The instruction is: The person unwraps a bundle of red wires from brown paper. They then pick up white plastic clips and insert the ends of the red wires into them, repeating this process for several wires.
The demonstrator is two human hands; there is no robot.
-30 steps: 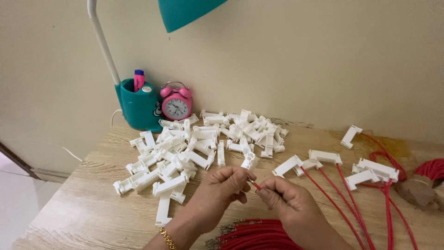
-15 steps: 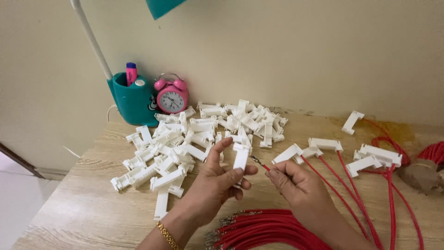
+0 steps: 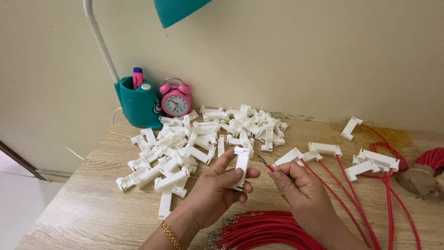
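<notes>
Left of the pink alarm clock [image 3: 175, 100], a teal lamp base [image 3: 138, 103]; before the clock, heaped white housings [image 3: 199, 139]. Left hand [image 3: 217, 187] gripping a white connector housing [image 3: 242, 167] upright; right hand [image 3: 296, 183] pinching a red wire's metal terminal [image 3: 263, 161], just beside it. Insertion step; next, probably aligning terminal with slot.

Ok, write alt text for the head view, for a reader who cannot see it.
The left hand holds a white plastic clip upright while the right hand pinches a red wire, its metal tip pointing at the clip. Behind lie a pile of white clips and a pink alarm clock.
</notes>
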